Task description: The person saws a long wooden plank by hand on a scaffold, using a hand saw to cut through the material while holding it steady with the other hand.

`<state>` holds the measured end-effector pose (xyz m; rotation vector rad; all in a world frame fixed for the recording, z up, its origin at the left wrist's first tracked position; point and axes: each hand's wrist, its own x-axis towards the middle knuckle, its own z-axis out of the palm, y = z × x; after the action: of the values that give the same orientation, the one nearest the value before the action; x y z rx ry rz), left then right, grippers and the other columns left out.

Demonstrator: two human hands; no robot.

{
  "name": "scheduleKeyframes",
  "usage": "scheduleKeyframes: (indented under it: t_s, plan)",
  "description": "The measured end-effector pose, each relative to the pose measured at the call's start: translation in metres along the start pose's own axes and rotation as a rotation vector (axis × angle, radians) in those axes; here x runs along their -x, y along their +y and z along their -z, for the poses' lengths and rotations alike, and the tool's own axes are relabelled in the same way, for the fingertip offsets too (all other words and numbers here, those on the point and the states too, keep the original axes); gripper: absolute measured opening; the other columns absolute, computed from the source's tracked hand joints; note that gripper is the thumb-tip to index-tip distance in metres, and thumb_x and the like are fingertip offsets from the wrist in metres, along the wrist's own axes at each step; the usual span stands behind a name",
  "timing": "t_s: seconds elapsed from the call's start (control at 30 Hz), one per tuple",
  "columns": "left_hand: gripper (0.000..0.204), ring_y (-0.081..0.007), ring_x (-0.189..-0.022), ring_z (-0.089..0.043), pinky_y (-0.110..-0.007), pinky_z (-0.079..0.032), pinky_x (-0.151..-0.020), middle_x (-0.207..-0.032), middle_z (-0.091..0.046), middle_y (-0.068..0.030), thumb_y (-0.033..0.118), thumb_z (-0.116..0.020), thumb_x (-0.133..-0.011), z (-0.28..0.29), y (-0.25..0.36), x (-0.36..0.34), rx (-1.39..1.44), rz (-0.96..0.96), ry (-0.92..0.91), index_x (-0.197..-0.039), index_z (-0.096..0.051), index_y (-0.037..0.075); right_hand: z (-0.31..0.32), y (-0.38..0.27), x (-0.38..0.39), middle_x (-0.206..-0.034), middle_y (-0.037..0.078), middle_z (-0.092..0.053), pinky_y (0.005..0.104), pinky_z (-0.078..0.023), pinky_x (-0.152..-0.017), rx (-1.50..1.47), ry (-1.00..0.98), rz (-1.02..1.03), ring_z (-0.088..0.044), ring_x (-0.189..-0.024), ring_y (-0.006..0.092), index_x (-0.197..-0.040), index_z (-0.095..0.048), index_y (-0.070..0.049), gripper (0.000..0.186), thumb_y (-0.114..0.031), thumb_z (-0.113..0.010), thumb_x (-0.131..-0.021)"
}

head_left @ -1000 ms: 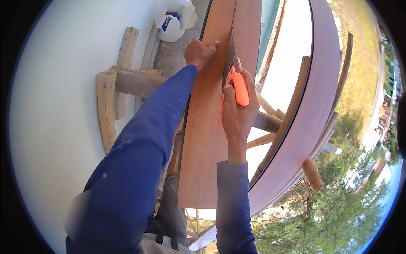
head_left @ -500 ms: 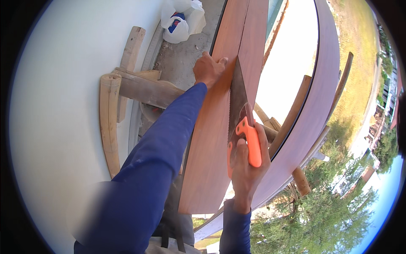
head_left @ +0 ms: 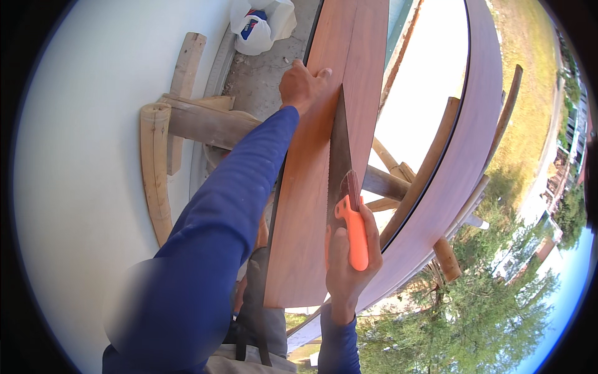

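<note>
A long reddish-brown wooden plank (head_left: 296,249) stretches away from me, with a lengthwise cut line in its far part. My left hand (head_left: 301,85) grips the plank's left edge, its thumb on the top face and its other fingers curled at the edge, partly hidden. My right hand (head_left: 354,268) is closed around the orange handle of a handsaw (head_left: 339,140). The saw's tapered blade lies along the cut, its tip a little nearer to me than my left hand and its toothed edge facing left.
Wooden and bamboo supports (head_left: 208,121) stand under the plank by the white wall (head_left: 87,162). A second long board (head_left: 458,134) curves along the right. White plastic bags (head_left: 268,25) lie on the concrete floor at the far left. Trees (head_left: 461,311) and grass show beyond.
My right hand has drawn the saw back toward me along the cut. My left hand keeps its hold on the plank edge. The view has shifted slightly.
</note>
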<state>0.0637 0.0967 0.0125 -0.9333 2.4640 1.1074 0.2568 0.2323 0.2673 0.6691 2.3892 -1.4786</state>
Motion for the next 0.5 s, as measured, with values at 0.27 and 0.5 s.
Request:
scheduleKeyframes:
  t_s: [0.27, 0.5]
  plan:
    - [0.073, -0.0428, -0.098, -0.073, -0.048, -0.058, -0.089, -0.103, -0.072, -0.0289, 0.052, -0.076, -0.084, 0.011, -0.012, 0.021, -0.037, -0.012, 0.055, -0.120, -0.057, -0.010, -0.056, 0.040, -0.099, -0.125, 0.015, -0.069, 0.0352, -0.053, -0.098, -0.141, -0.056, 0.057, -0.068, -0.112, 0.0233, -0.137, -0.060, -0.002, 0.043, -0.001, -0.064, -0.095]
    - [0.070, -0.0423, -0.098, -0.073, -0.049, -0.057, -0.088, -0.102, -0.072, -0.0287, 0.050, -0.076, -0.085, 0.015, -0.018, 0.081, 0.012, 0.078, -0.042, -0.118, -0.057, -0.009, -0.051, 0.038, -0.134, -0.118, 0.013, -0.069, 0.0341, -0.052, -0.094, -0.100, -0.053, 0.040, -0.067, -0.106, 0.0210, -0.138, -0.059, -0.001, 0.044, -0.007, -0.066, -0.095]
